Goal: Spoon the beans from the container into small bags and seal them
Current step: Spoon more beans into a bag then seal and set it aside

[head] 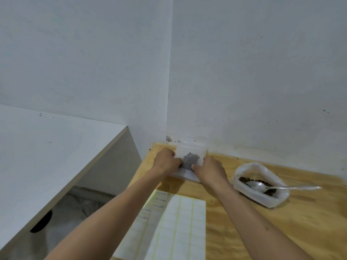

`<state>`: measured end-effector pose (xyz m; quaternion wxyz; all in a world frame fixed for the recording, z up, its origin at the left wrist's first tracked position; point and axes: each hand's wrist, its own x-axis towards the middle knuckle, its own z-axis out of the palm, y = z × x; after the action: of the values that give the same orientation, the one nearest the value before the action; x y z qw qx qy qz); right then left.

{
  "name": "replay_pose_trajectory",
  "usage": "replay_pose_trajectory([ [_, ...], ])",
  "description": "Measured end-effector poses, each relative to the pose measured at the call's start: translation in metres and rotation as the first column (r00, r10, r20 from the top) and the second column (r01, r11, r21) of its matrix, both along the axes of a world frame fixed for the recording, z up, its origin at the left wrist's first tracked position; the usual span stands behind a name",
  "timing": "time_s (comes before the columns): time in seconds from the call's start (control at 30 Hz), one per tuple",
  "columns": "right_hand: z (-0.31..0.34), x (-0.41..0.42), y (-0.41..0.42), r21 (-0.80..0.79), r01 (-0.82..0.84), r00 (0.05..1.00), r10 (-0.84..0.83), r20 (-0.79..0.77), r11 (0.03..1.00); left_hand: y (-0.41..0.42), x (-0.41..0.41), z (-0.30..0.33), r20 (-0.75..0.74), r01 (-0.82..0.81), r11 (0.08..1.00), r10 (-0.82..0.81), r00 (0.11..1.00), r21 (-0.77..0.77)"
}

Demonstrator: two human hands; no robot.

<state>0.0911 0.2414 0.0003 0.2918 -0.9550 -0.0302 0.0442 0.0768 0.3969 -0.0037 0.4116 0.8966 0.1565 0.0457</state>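
A small clear bag (190, 155) with dark beans in it lies at the far corner of the wooden table (262, 222), by the wall. My left hand (166, 160) pinches its left edge and my right hand (210, 170) pinches its near right edge. Under the bag lies a flat white stack (185, 175), maybe more bags. To the right stands the container (261, 182), a white plastic-lined tub with brown beans at the bottom. A metal spoon (272, 187) rests in it, handle pointing right.
Sheets of white sticker labels (178, 228) lie on the table near its front left. A white cabinet top (47, 151) stands to the left, with a gap between it and the table. White walls meet in a corner behind the bag.
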Motion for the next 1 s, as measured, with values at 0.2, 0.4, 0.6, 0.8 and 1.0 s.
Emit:
replay_pose_trajectory([
  [0.2,-0.008,0.010,0.005,0.048,0.006,1.000,-0.007,0.015,0.999,0.012,0.006,-0.006,0.001,-0.015,0.996,0.016,1.000,-0.091],
  [0.4,-0.003,0.009,0.004,0.035,-0.013,1.000,0.013,-0.002,0.999,0.011,0.000,-0.007,0.004,-0.015,0.995,0.016,1.000,-0.095],
  [0.6,0.037,-0.007,-0.029,0.113,-0.081,0.991,0.068,0.114,0.990,-0.017,-0.012,0.012,0.202,-0.093,0.993,0.078,0.976,0.068],
  [0.8,0.089,-0.026,-0.111,0.192,-0.008,0.975,-0.035,0.220,0.981,-0.103,-0.022,0.049,0.520,0.074,0.997,-0.082,0.850,0.037],
  [1.0,0.112,-0.057,-0.229,0.149,0.239,0.909,-0.275,0.314,0.960,-0.215,-0.043,0.061,0.577,0.358,0.934,-0.290,0.764,-0.004],
])
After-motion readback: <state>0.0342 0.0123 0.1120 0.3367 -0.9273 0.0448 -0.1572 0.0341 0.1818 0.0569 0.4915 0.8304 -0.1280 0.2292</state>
